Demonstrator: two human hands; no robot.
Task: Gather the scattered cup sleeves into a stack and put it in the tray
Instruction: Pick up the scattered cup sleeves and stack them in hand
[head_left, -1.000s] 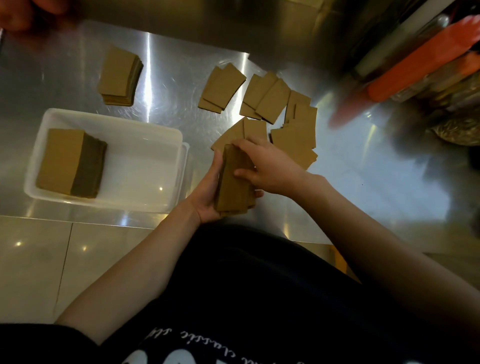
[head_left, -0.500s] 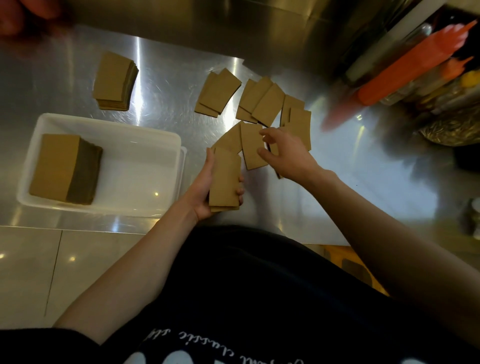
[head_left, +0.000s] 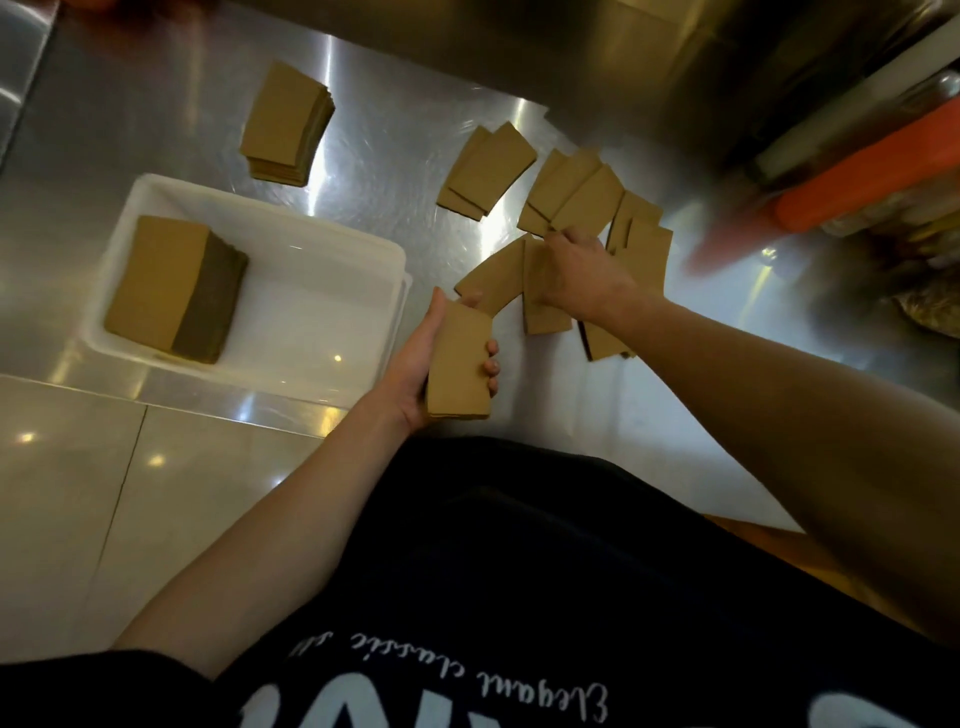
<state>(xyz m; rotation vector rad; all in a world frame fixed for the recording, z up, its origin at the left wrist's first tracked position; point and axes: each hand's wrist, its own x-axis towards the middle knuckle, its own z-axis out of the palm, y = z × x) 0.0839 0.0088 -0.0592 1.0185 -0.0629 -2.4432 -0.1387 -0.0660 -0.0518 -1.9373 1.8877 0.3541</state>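
Starting at the left, a white plastic tray (head_left: 363, 249) sits on the steel counter (head_left: 395, 135) with one tall block of brown cup sleeves (head_left: 166, 280) already standing against its left wall; behind it, out on the counter, lies a shorter loose pile (head_left: 288, 124). Just right of the tray, the left hand (head_left: 421, 369) has thumb and fingers wrapped around a small stack of sleeves (head_left: 460, 364), held upright off the counter. Further right, the right hand (head_left: 582, 275) lies palm down on the scattered sleeves (head_left: 571, 192), fingers curled onto one near the middle of the fan; whether it is actually pinched I cannot tell. To do this well, I'd say lift single sleeves by a corner so neighbours don't drag, and lay each one square on the held stack, keeping edges flush. At far right, blurred orange bottles (head_left: 872, 171) crowd the edge.
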